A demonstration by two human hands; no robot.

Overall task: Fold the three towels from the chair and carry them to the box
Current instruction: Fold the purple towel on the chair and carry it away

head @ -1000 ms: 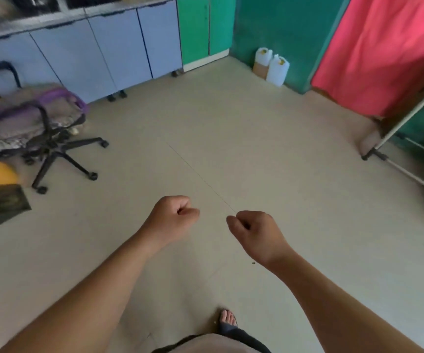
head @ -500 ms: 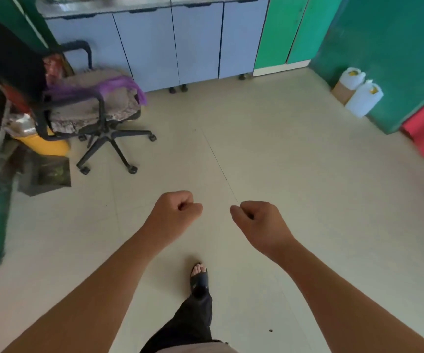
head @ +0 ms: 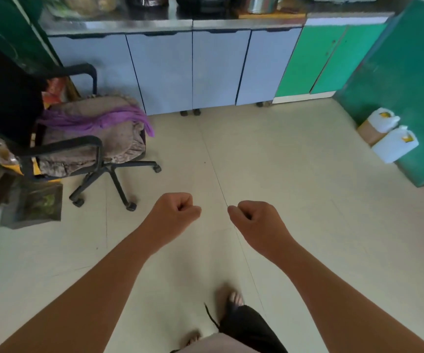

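Note:
A black office chair (head: 60,146) stands at the left on the tiled floor. Its seat carries a pile of towels: a purple towel (head: 96,121) lies across brownish patterned towels (head: 119,146). My left hand (head: 175,212) and my right hand (head: 254,220) are held out in front of me above the floor, both clenched into fists with nothing in them. The chair is up and to the left of my left hand, well apart from it. No box for the towels is clearly in view.
Blue-grey cabinets (head: 193,70) with a cluttered steel counter run along the back. Green cabinet doors (head: 325,57) and a green wall are at right, with two white jugs (head: 391,143) by a small carton. A dark bag (head: 32,202) lies left of the chair's wheels.
The view has turned left and moved toward the chair, which now looks bigger and closer. My fists stay clenched in front of me. My feet have stepped forward.

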